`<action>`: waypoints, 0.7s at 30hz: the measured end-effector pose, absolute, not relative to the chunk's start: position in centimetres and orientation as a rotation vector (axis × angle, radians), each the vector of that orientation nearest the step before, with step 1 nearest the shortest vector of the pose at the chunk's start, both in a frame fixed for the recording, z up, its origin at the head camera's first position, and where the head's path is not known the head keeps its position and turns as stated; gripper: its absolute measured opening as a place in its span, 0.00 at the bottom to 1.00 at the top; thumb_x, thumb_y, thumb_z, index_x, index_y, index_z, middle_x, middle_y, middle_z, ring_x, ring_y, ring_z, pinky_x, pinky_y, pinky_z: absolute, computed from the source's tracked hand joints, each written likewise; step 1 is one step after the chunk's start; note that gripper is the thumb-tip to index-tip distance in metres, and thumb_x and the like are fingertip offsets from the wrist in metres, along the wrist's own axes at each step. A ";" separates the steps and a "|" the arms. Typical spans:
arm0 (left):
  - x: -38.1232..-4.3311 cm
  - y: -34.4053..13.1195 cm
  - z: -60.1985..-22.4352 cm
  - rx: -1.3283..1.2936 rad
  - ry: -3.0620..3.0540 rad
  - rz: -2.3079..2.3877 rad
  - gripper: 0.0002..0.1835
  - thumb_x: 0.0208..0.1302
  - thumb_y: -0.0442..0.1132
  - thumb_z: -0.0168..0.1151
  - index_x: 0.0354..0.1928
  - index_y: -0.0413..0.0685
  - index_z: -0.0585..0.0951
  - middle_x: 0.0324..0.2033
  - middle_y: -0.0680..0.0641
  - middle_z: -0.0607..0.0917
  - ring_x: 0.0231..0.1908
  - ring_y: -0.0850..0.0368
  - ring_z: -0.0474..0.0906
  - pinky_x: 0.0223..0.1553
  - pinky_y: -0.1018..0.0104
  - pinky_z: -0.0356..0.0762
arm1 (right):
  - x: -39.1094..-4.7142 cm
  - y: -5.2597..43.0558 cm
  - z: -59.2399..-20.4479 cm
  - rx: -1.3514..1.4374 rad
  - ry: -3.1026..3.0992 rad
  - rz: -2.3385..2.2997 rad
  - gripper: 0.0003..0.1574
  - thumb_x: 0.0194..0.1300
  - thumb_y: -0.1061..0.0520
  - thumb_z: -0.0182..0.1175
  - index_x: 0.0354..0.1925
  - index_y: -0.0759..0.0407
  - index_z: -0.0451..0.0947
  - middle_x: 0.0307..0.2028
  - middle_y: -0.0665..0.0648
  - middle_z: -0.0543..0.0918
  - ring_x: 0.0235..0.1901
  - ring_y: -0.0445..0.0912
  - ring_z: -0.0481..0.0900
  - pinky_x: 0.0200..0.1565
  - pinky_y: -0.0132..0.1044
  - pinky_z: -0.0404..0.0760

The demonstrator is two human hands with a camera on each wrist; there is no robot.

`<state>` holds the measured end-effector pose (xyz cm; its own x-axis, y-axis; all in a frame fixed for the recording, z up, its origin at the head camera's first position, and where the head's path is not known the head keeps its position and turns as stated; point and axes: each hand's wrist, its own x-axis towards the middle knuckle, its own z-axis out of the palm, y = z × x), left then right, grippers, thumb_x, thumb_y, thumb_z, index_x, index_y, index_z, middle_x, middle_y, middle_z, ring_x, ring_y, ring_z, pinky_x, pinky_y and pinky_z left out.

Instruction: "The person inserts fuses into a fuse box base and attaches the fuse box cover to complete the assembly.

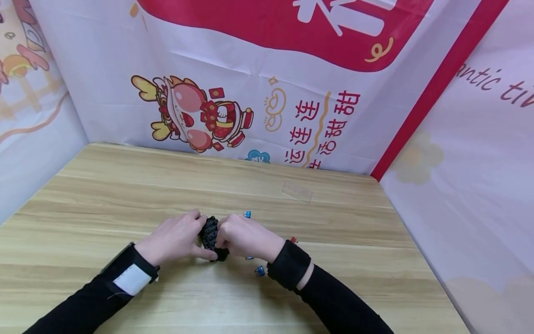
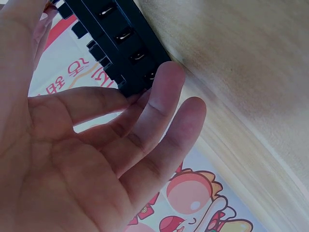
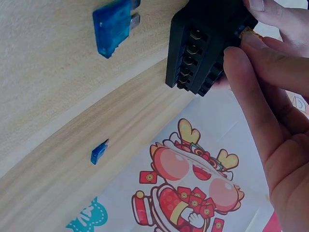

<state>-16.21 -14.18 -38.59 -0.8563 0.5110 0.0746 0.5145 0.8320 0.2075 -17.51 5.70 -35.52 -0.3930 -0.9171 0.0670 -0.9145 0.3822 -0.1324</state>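
Observation:
A black fuse block [image 1: 210, 231] with rows of slots stands between the two hands on the wooden table. My left hand [image 1: 178, 237] grips it by its ends, thumb on the near end and fingers at the far one. Metal contacts show inside the block's slots [image 2: 124, 35] in the left wrist view. From the right, my right hand [image 1: 249, 237] pinches a small orange blade fuse [image 3: 249, 32] against the block, mostly covered by the fingertips. Blue blade fuses [image 1: 260, 271] lie near the right hand, and a red one [image 1: 294, 240] sits beyond its wrist.
Another blue fuse [image 1: 248, 214] lies just past the right hand. A clear plastic cover [image 1: 297, 192] rests farther back on the table [image 1: 137, 185]. Printed cloth walls [image 1: 233, 60] stand along the back and sides.

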 end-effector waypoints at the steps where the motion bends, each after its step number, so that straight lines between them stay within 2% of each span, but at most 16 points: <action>1: -16.2 -14.2 -38.5 -0.835 -2.994 -0.348 0.48 0.39 0.75 0.64 0.51 0.41 0.77 0.37 0.48 0.75 0.30 0.58 0.71 0.28 0.64 0.71 | -17.5 5.7 -35.5 -1.723 2.596 -0.223 0.14 0.54 0.70 0.62 0.21 0.52 0.83 0.23 0.43 0.71 0.24 0.35 0.65 0.30 0.19 0.63; 7: -16.3 -14.1 -38.4 -0.836 -2.994 -0.357 0.46 0.38 0.75 0.65 0.48 0.43 0.78 0.35 0.50 0.74 0.29 0.59 0.70 0.26 0.65 0.69 | -17.5 5.6 -35.3 -1.747 2.591 -0.210 0.15 0.54 0.71 0.61 0.20 0.53 0.82 0.22 0.44 0.69 0.24 0.36 0.64 0.29 0.20 0.62; 14: -16.3 -14.2 -38.5 -0.864 -2.956 -0.344 0.48 0.39 0.76 0.63 0.50 0.40 0.77 0.36 0.49 0.75 0.29 0.59 0.70 0.26 0.66 0.69 | -17.6 5.7 -35.3 -1.761 2.591 -0.201 0.15 0.54 0.71 0.62 0.20 0.52 0.82 0.22 0.43 0.70 0.24 0.35 0.64 0.29 0.20 0.62; 21: -16.4 -14.3 -38.5 -0.866 -2.957 -0.361 0.48 0.38 0.77 0.61 0.48 0.41 0.78 0.35 0.50 0.74 0.29 0.60 0.70 0.26 0.66 0.68 | -17.6 5.6 -35.3 -1.776 2.581 -0.193 0.15 0.54 0.71 0.62 0.21 0.52 0.83 0.22 0.43 0.70 0.25 0.35 0.65 0.31 0.19 0.63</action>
<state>-16.36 -14.32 -38.53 -0.8433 0.5276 0.1021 0.5367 0.8170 0.2111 -17.63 5.63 -35.34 -0.3594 -0.9308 0.0671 -0.9304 0.3519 -0.1024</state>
